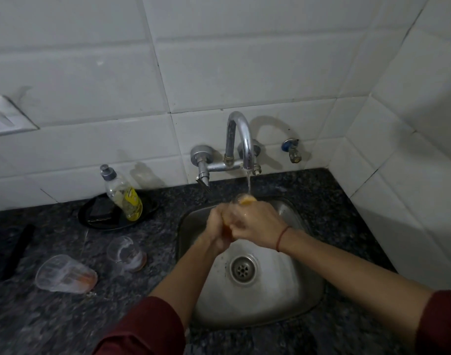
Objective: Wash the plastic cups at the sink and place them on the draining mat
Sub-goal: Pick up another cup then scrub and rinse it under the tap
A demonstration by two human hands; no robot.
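Over the steel sink (306,301) both my hands wrap one clear plastic cup (245,199) with orange residue, its rim poking out under the running water from the chrome tap (241,139). My left hand (216,228) grips the cup's near end; my right hand (255,221) curls around its far part. Most of the cup is hidden by my fingers. Two more clear cups sit on the dark granite counter to the left: one lying on its side (65,274), one standing tilted (125,252), both with orange dregs.
A dish-soap bottle (123,193) leans on a black round tray (96,219) behind the cups. A dark strip-like object (18,252) lies at the far left. White tiled walls close the back and right; a small valve (292,149) sticks out beside the tap.
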